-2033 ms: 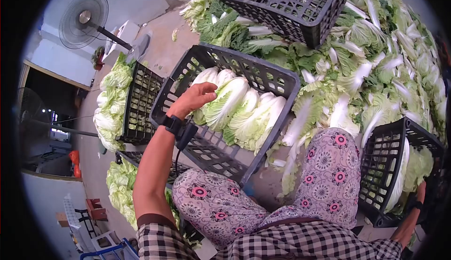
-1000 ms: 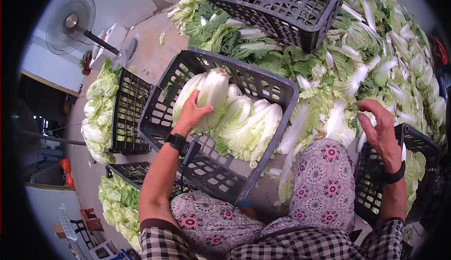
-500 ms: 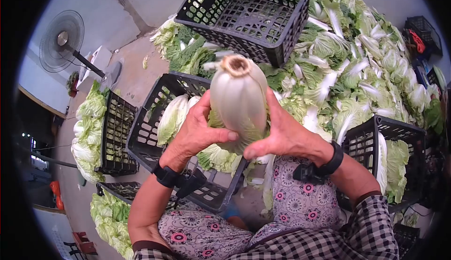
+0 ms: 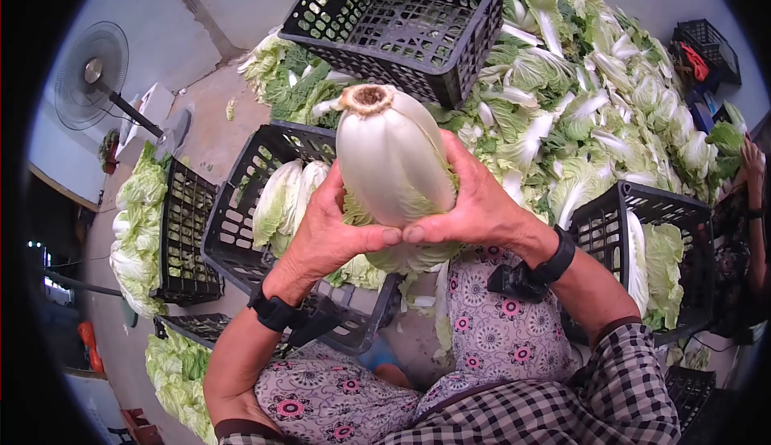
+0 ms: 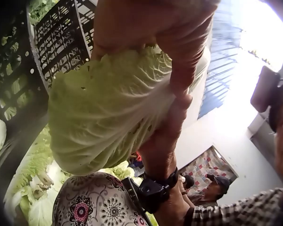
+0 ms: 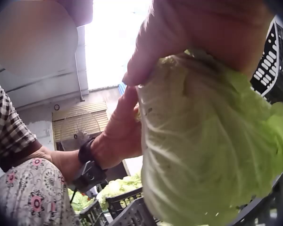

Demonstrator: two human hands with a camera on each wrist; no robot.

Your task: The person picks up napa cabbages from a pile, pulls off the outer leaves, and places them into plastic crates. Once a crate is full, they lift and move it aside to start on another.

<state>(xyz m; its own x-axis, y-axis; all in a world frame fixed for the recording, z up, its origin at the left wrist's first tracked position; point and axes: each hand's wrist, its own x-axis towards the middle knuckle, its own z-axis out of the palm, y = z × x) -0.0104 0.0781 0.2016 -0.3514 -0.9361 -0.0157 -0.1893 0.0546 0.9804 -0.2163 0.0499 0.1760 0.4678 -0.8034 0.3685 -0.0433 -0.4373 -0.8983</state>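
Observation:
A large cabbage head [image 4: 393, 156] is held upright in both hands above the lap, its cut brown stem end on top. The left hand [image 4: 325, 232] grips its left side and the right hand [image 4: 482, 212] its right side; the thumbs meet in front. In the left wrist view the leafy lower part of the cabbage [image 5: 108, 108] bulges below the left hand [image 5: 151, 28]. The right wrist view shows pale veined leaves of the cabbage [image 6: 188, 136] under the right hand [image 6: 203, 33]. The fingers behind the cabbage are mostly hidden.
Behind the hands, a black crate [image 4: 229, 204] holds more cabbages [image 4: 281, 200]. Another crate [image 4: 458, 71] stands on the leaf pile [image 4: 594, 108]. At right, a third crate [image 4: 622, 196] contains cabbage. Filled crates and a fan [image 4: 93, 70] stand left. Another person's arm [image 4: 755, 204] shows far right.
The left hand lifted the cabbage from the crate, and the right hand came over from the right crate to hold it too. Since then the cabbage has tilted slightly left in the head view.

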